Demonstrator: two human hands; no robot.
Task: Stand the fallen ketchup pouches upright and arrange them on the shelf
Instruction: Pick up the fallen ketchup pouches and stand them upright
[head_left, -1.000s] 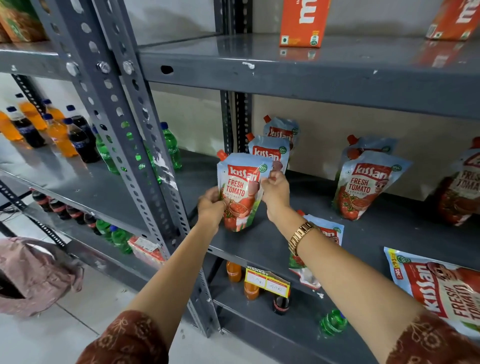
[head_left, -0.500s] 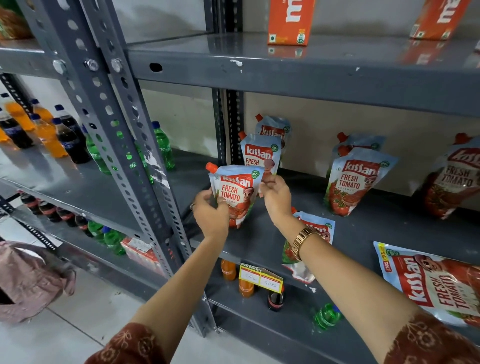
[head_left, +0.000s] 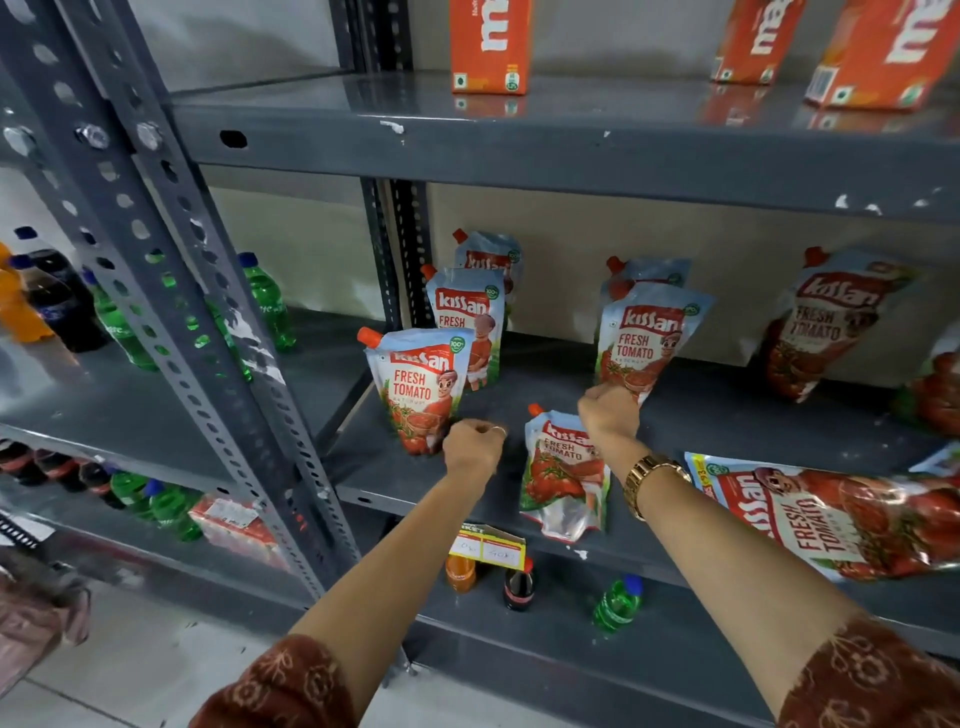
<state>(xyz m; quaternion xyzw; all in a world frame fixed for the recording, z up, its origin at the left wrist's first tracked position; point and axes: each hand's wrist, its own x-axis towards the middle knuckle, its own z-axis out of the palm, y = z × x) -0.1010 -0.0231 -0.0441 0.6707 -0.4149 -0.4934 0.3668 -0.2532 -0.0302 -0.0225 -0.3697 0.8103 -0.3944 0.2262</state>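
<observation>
A Kissan ketchup pouch (head_left: 415, 389) stands upright at the front left of the grey shelf (head_left: 727, 415). My left hand (head_left: 472, 447) is closed in a fist just beside its lower right corner, holding nothing. Two more pouches (head_left: 470, 312) stand in a row behind it. A small pouch (head_left: 563, 473) lies flat near the shelf's front edge. My right hand (head_left: 608, 413) is curled over that pouch's top right corner, its knuckles against the base of another upright pouch (head_left: 644, 338). What it grips is hidden. A large pouch (head_left: 831, 514) lies flat at the right.
A blurred pouch (head_left: 831, 322) leans against the back wall at the right. Orange juice cartons (head_left: 491, 47) stand on the shelf above. Soft-drink bottles (head_left: 265, 301) fill the left rack, behind a perforated steel post (head_left: 171, 260). Small bottles (head_left: 519, 582) and a price tag (head_left: 488, 545) sit below.
Both hands set the front left pouch down upright and let go of it. My left hand dropped to its base. My right hand moved right, over the flat small pouch.
</observation>
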